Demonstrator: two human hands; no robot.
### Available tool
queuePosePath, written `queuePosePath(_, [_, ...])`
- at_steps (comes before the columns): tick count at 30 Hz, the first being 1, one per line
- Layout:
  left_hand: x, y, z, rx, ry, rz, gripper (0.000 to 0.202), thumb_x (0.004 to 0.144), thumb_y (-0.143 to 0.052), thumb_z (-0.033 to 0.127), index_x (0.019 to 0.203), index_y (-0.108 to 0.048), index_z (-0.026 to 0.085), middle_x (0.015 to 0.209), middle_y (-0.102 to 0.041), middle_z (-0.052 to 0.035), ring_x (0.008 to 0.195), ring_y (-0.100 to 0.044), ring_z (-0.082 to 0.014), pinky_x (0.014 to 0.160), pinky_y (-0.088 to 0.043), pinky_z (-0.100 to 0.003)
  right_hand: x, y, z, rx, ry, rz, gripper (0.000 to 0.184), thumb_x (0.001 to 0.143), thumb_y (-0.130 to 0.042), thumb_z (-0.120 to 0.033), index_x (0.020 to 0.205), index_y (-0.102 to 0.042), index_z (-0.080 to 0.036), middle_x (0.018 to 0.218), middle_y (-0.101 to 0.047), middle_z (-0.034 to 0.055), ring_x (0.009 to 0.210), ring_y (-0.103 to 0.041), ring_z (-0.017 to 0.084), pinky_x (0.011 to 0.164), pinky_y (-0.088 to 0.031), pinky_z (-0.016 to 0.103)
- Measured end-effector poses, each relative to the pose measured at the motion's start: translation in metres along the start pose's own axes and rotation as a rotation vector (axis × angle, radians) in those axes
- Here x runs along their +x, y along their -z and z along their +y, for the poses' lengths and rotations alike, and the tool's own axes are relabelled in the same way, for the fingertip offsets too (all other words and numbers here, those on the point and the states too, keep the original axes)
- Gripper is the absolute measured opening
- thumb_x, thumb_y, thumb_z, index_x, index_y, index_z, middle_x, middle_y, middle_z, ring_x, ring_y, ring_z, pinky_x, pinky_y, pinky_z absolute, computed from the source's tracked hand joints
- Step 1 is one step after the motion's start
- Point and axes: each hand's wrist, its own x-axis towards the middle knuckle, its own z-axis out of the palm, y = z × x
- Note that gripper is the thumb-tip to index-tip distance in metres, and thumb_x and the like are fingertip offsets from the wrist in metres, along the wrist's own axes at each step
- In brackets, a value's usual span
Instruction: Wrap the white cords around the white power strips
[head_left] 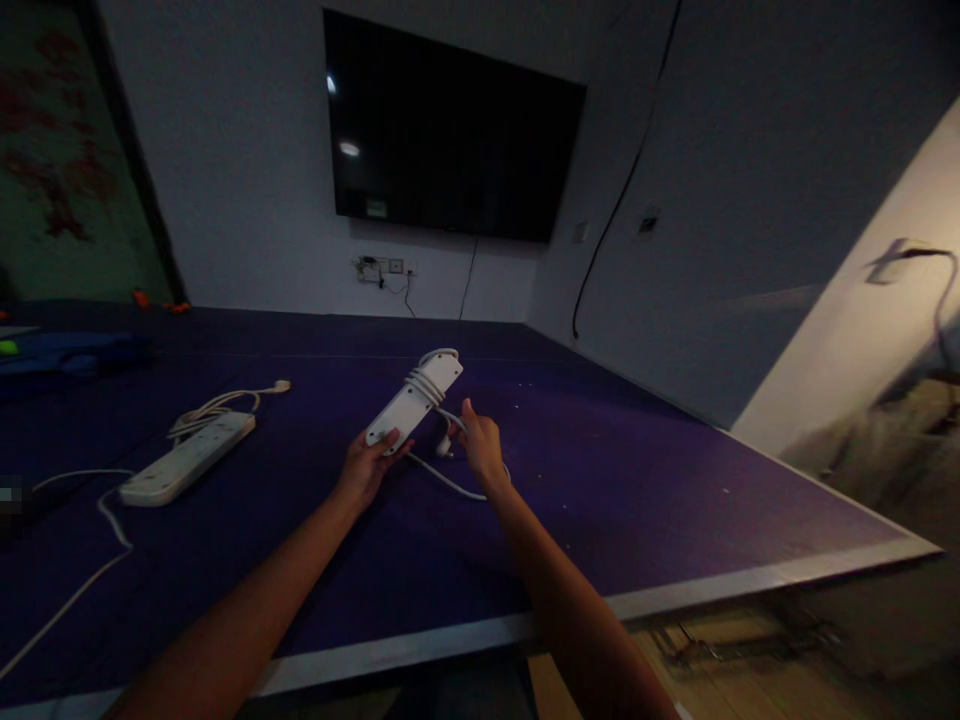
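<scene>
A white power strip [403, 413] is tilted above the table, its far end up and to the right. My left hand [365, 468] grips its near end, thumb on top. Several turns of white cord [425, 386] wrap around its far half. My right hand [480, 443] is closed on the cord just right of the strip, thumb pointing up. The plug [445, 447] hangs beside my right fingers. A loop of loose cord [450, 484] droops below, between the strip and my right wrist.
A second power strip [191, 460] lies at left, its cord bundled behind it and its plug [282, 386] to the right. The purple table [637, 500] has a white front edge. Dark blue cloth [75, 352] lies far left. A television [454, 130] hangs on the wall.
</scene>
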Motion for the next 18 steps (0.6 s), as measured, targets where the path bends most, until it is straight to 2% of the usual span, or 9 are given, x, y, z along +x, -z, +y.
queuePosePath(5, [0.000,0.004,-0.003,0.198,-0.126,0.006,0.051,0.046,-0.086,0.029,0.088,-0.064,0.012,0.085,-0.069,-0.0051,0.074,-0.066,-0.0191,0.074,-0.056,-0.035,0.000,-0.002,0.006,-0.009,-0.005,-0.049,0.070,0.079,-0.030,-0.073,0.050,-0.057,-0.016,0.036,-0.042,-0.0016,0.037,-0.042,0.010,0.045,-0.031,0.023])
queuePosePath(10, [-0.003,0.008,-0.002,0.648,-0.405,-0.003,0.055,0.058,-0.077,0.044,0.100,-0.064,0.011,0.096,-0.070,-0.0110,0.090,-0.065,-0.0249,0.083,-0.051,-0.036,0.000,-0.003,0.008,0.023,-0.053,-0.140,0.074,0.078,-0.027,-0.077,0.057,-0.061,-0.015,0.035,-0.044,-0.0008,0.034,-0.041,0.010,0.043,-0.031,0.023])
queuePosePath(13, [-0.008,0.008,-0.003,0.790,-0.554,-0.059,0.047,0.067,-0.071,0.041,0.105,-0.064,0.014,0.103,-0.069,-0.0113,0.095,-0.064,-0.0252,0.087,-0.049,-0.037,0.000,-0.004,0.005,0.022,-0.066,-0.172,0.075,0.075,-0.027,-0.079,0.058,-0.062,-0.015,0.035,-0.046,-0.0004,0.034,-0.041,0.010,0.043,-0.031,0.023])
queuePosePath(18, [-0.012,0.013,-0.002,0.846,-0.691,-0.154,0.037,0.067,-0.067,0.024,0.104,-0.067,0.022,0.112,-0.066,-0.0102,0.107,-0.059,-0.0273,0.100,-0.040,-0.041,-0.003,-0.005,0.004,-0.071,-0.037,-0.216,0.077,0.074,-0.023,-0.082,0.037,-0.048,-0.018,0.032,-0.042,0.0007,0.034,-0.040,0.009,0.045,-0.033,0.023])
